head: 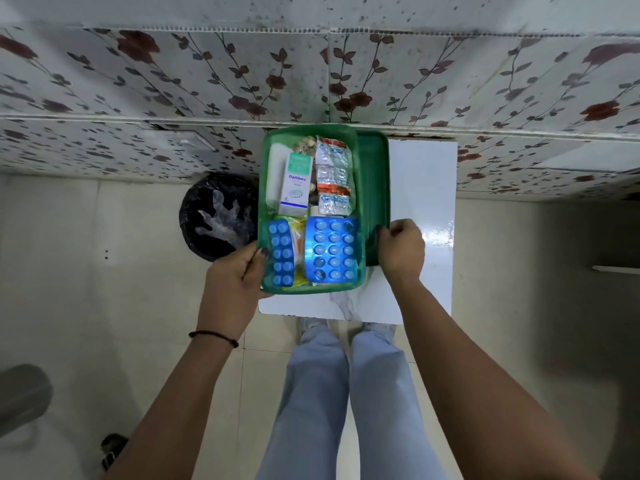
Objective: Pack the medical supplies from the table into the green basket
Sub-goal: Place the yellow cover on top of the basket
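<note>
All the supplies in sight lie inside the green basket [360, 209] at the bench's [420, 188] left edge; the bare top suggests packing is done. Left hand [230, 271] grips its near-left rim; right hand [401, 251] closes on the green tray [375, 188].

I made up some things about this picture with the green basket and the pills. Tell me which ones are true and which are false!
1. The left hand holds the green basket by its edge. True.
2. The basket is empty. False: it holds blue pill packs, a white Optibex box and silver sachets.
3. The right hand rests on a green tray beside the basket. True.
4. The black bin stands on the white table. False: it is on the floor, left of the table.
</note>
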